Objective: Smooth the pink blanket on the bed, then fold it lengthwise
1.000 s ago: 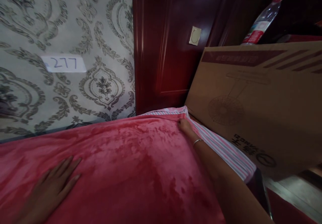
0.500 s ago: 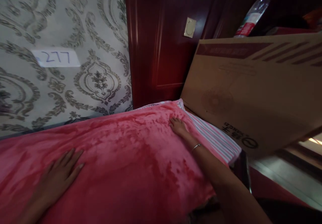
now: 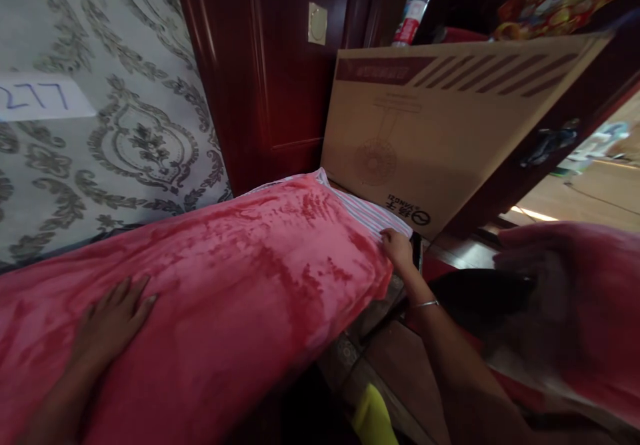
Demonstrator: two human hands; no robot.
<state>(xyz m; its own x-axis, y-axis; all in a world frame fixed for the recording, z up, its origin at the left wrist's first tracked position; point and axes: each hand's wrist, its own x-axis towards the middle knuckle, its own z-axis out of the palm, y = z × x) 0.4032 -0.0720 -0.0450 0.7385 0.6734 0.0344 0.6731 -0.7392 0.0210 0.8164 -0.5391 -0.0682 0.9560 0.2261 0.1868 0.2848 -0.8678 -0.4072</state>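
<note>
A pink plush blanket [image 3: 225, 285] is spread over the bed, with darker and lighter patches in its pile. My left hand [image 3: 113, 318] lies flat on it at the left, fingers stretched out. At the blanket's right edge, my right hand [image 3: 400, 252] has its fingers curled and pinched on the cloth, where the blanket meets a striped sheet [image 3: 367, 213]. The sheet shows from under the blanket at the far right corner. A thin bracelet [image 3: 426, 304] circles my right wrist.
A large cardboard box [image 3: 440, 125] leans beyond the bed's corner, with a plastic bottle [image 3: 415, 12] behind its top edge. Dark red panelling [image 3: 280, 65] and patterned wallpaper [image 3: 145, 145] border the bed. Pink cloth [image 3: 595, 298] and something yellow [image 3: 374, 415] lie lower right.
My right hand has moved from flat on the blanket near its far corner to the right edge, its fingers now closed. My left hand stays flat. The view has turned right.
</note>
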